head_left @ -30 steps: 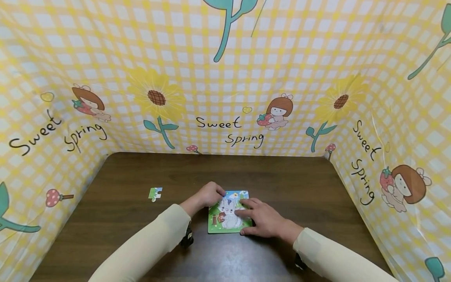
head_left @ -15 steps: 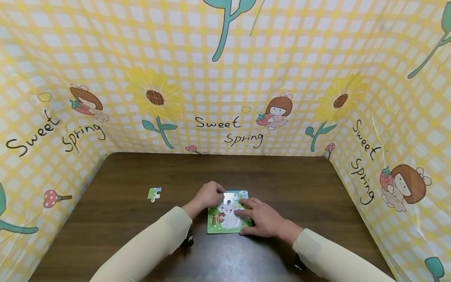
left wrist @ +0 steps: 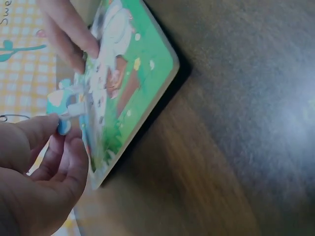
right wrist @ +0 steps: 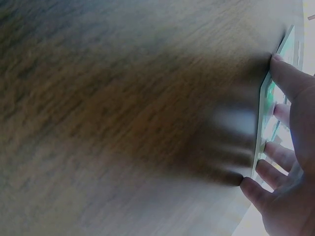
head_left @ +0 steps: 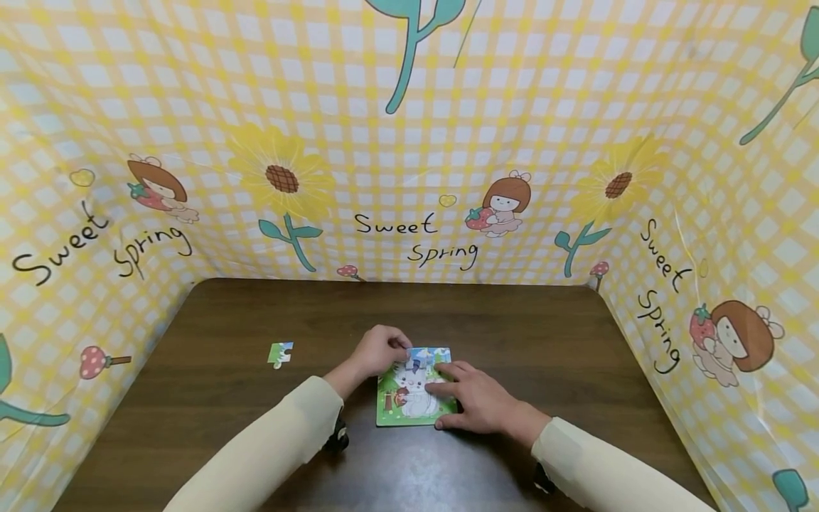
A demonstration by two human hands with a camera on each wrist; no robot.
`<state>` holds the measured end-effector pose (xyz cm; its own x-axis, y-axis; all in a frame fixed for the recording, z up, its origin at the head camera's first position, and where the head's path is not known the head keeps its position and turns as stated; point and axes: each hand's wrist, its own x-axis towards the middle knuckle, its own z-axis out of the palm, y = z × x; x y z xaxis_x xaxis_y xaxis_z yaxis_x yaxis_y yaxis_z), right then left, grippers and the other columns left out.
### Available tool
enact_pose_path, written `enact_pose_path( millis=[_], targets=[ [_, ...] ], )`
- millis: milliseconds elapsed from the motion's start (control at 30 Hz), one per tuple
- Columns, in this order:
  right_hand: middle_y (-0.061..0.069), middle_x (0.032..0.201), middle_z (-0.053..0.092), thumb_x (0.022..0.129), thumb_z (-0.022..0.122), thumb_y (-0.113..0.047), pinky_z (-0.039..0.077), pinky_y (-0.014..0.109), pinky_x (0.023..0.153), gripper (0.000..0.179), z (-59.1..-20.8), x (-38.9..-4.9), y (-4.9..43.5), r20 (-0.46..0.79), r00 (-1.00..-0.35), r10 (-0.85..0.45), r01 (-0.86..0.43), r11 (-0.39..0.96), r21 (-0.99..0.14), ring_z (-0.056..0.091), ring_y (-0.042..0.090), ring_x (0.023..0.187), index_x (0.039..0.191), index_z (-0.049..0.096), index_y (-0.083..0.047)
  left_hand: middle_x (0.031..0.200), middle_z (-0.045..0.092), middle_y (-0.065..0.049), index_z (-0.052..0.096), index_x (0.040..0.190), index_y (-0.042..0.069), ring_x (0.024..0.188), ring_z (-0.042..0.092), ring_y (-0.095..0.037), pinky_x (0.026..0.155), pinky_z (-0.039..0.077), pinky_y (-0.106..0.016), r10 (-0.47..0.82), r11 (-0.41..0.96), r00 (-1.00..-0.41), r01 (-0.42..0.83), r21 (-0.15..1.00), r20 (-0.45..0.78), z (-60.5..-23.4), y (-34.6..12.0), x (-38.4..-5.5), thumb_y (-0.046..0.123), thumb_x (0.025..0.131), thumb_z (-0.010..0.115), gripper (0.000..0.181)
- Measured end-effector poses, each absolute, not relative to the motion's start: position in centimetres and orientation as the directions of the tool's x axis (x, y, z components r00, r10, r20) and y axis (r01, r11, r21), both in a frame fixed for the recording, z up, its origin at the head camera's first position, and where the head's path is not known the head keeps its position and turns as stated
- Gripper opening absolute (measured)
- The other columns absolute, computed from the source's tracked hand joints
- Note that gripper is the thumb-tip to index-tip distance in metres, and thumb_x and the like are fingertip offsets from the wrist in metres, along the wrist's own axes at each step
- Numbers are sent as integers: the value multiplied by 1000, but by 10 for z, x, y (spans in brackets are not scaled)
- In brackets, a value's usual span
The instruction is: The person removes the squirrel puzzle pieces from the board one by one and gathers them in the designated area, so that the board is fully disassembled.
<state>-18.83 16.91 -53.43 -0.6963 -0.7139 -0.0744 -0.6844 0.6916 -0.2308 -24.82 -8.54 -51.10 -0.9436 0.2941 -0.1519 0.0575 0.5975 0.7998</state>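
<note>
A tilted piece (left wrist: 57,100) is pinched by the left hand (head_left: 379,351) above the puzzle (head_left: 398,415)'s far end; the right hand (head_left: 480,400)'s fingers are spread over its right edge.

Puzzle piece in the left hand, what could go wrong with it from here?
It might slip, since the left hand pinches the piece by its edge. It might also go in crooked: it's held at a tilt to the puzzle board. And the board might shift if the right hand, resting on it, moves.

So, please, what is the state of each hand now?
Left hand: closed, pinching a puzzle piece.
Right hand: open, touching the puzzle board.
</note>
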Motion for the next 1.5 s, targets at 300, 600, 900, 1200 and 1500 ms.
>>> enact_pose_path(
  millis=[300,600,900,1200,1500],
  targets=[
    [7,162,40,91,66,-64,41,50,114,67,-532,-188,168,-105,-704,-702,-665,704,-249,37,28,147,150,53,-35,94,69,-7,76,108,8,88,65,-27,70,54,-34,263,540,-945,-22,841,-193,-488,-122,-250,11,96,72,13],
    [5,163,38,91,65,-65,41,50,114,68,-532,-186,169,-97,-709,-698,-666,709,-234,37,28,148,151,52,-35,95,71,-9,75,110,3,85,65,-29,67,51,-32,238,597,-957,9,803,-166,-473,-188,-256,11,98,69,16],
    [7,162,40,91,67,-64,42,50,112,67,-533,-186,169,-74,-703,-708,-676,696,-242,38,30,147,149,54,-33,98,74,-10,77,106,2,86,63,-21,69,49,-33,166,708,-966,-22,706,-196,-484,-235,-259,11,96,70,15],
    [9,162,40,92,65,-64,42,51,112,67,-534,-186,170,-65,-700,-711,-682,693,-236,38,31,147,150,53,-33,92,73,-9,77,100,2,81,61,-22,67,50,-35,146,785,-973,5,619,-177,-496,-247,-263,7,93,72,10],
    [7,162,39,92,64,-65,41,52,113,68,-538,-187,172,-63,-696,-716,-688,688,-231,38,31,147,151,52,-34,89,73,-8,77,93,3,84,63,-24,78,53,-44,104,844,-980,-4,536,-172,-509,-244,-264,6,90,72,6]
  ],
)
